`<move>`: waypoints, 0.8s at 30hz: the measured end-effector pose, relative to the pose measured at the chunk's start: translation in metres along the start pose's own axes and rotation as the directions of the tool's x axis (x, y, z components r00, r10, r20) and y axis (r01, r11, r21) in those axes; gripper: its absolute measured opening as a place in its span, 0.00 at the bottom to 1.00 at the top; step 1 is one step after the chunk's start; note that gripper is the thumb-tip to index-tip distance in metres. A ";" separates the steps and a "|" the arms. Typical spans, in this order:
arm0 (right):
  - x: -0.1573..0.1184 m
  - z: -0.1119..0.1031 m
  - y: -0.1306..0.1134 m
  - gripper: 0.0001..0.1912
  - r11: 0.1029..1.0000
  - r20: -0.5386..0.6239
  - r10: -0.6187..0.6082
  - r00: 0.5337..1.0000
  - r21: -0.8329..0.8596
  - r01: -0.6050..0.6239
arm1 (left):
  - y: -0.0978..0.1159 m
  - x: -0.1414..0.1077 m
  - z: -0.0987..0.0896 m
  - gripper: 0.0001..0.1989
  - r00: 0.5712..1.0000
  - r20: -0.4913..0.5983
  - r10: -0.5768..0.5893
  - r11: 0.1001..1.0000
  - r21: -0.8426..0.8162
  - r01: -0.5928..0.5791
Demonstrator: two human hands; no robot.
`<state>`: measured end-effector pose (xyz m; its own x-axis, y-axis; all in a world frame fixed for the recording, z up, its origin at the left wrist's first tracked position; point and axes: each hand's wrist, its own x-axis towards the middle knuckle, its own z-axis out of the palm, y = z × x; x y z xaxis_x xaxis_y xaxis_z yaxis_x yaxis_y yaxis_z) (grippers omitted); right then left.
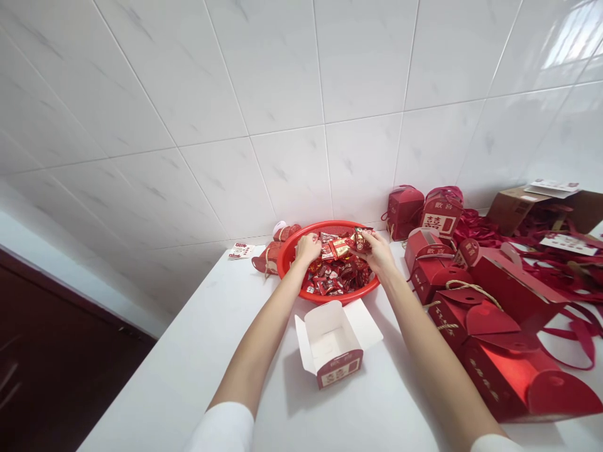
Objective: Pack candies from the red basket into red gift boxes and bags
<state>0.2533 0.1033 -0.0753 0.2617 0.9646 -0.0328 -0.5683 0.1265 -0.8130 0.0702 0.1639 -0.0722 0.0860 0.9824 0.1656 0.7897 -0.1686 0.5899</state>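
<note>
Both my hands are in a red plastic basket full of wrapped candies in red and gold. My left hand is at the basket's left side with its fingers curled over the candies; what they hold, if anything, is hidden. Toward the right rim, my right hand grips several wrapped candies between thumb and fingers. Just in front of the basket, a small red-and-white gift box stands with its flaps spread, showing a bare white inside.
Closed red gift boxes crowd the right side of the white table. Dark red ribbons and a cardboard box lie behind them. A printed card rests by the tiled wall, left of the basket.
</note>
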 end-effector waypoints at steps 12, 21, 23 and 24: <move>0.000 0.000 0.001 0.13 0.999 -0.038 -0.039 0.999 -0.028 0.038 | -0.002 -0.003 0.004 0.08 0.914 0.383 0.132 0.991 -0.033 -0.129; -0.002 0.001 0.000 0.11 0.999 -0.045 -0.036 0.998 -0.034 0.034 | -0.001 -0.003 0.002 0.12 0.952 0.260 0.164 0.987 -0.042 -0.158; -0.001 0.001 0.001 0.11 0.999 -0.049 -0.037 0.998 -0.035 0.036 | -0.005 -0.002 0.003 0.09 0.968 0.214 0.130 0.989 0.035 -0.140; -0.001 0.000 0.001 0.10 0.999 -0.050 -0.038 0.998 -0.037 0.036 | -0.008 -0.002 0.003 0.06 0.970 0.216 0.111 0.989 0.076 -0.130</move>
<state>0.2523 0.1028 -0.0759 0.3220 0.9462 -0.0308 -0.5294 0.1530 -0.8345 0.0657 0.1638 -0.0797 0.3025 0.9516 0.0550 0.8156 -0.2882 0.5018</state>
